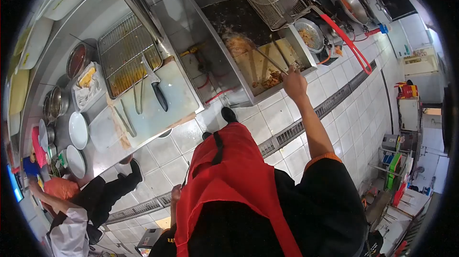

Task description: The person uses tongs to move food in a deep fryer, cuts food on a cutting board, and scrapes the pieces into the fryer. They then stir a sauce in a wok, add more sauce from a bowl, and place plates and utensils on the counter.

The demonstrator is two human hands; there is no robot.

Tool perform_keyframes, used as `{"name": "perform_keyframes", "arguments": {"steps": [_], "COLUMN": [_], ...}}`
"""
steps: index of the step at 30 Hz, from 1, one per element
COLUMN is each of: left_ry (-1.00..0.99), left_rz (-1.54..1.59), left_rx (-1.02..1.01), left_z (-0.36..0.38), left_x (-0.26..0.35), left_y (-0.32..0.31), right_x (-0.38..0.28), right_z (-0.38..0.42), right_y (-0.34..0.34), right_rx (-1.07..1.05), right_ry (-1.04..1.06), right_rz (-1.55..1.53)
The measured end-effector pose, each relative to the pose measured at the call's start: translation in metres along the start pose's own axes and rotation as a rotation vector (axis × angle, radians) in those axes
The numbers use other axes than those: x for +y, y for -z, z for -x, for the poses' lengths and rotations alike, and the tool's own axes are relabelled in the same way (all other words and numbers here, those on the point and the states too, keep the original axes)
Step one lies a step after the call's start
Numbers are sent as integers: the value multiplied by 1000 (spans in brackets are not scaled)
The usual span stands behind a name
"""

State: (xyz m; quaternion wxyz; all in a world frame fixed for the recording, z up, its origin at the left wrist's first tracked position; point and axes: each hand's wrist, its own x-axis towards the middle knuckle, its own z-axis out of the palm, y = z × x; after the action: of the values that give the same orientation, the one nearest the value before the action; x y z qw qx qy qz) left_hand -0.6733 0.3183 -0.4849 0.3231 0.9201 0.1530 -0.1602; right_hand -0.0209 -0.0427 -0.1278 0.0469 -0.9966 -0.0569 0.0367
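Note:
My right hand (295,83) is closed around the handle end of a pair of long metal tongs (272,60). The tongs reach over the near, pale end of a deep fryer (252,76). Browned fried bits (272,80) lie there just beside my fingers. Farther in, food (239,46) bubbles in the dark oil. Down at my left side, my left hand (176,194) hangs beside the red apron (229,171), partly covered by it; its fingers do not show well enough to judge.
A frying basket (282,8) with a red handle (351,42) and a strainer rest over the fryer's far end. Left stands a counter with a white cutting board (167,99), knife (159,95), more tongs and a wire rack (129,51). Another person (71,228) works at lower left.

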Motion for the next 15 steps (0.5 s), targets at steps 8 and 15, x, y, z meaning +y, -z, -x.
{"name": "perform_keyframes", "arguments": {"steps": [8, 15], "left_ry": [927, 1023], "left_rz": [900, 1158], "left_rx": [33, 15], "left_z": [-10, -3], "left_x": [58, 67], "left_y": [48, 33], "right_x": [12, 28], "right_z": [-12, 33], "right_y": [0, 77], "right_rx": [-59, -67], "right_ry": [163, 243], "right_rz": [76, 39]}}
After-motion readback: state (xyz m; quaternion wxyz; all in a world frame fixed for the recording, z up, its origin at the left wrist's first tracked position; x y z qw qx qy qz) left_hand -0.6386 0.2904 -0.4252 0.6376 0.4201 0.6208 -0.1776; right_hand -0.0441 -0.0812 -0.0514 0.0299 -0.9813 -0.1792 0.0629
